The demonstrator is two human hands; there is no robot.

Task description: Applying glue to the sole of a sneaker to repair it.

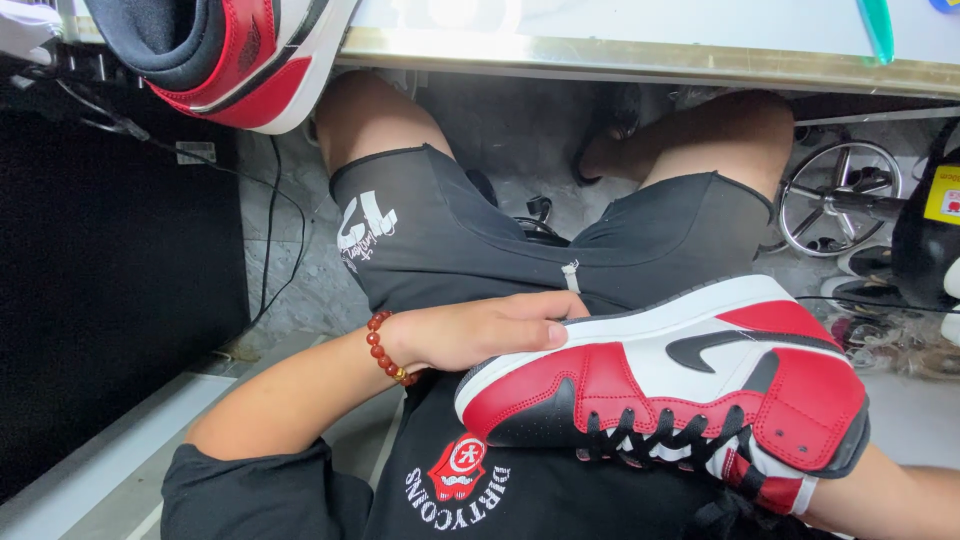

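A red, white and black high-top sneaker (690, 385) lies on its side across my lap, toe to the left, black laces facing me. My left hand (480, 330), with a red bead bracelet at the wrist, grips the toe end along the white sole. My right forearm (890, 500) comes in from the lower right and meets the shoe's ankle collar. The right hand itself is hidden behind the shoe. A matching second sneaker (225, 55) sits on the table edge (640, 58) at the upper left.
I sit in black shorts and a black shirt, knees under the table. On the floor are black cables (270, 230), a chair's metal wheel base (840, 200) at right, and a dark cabinet (110, 290) at left.
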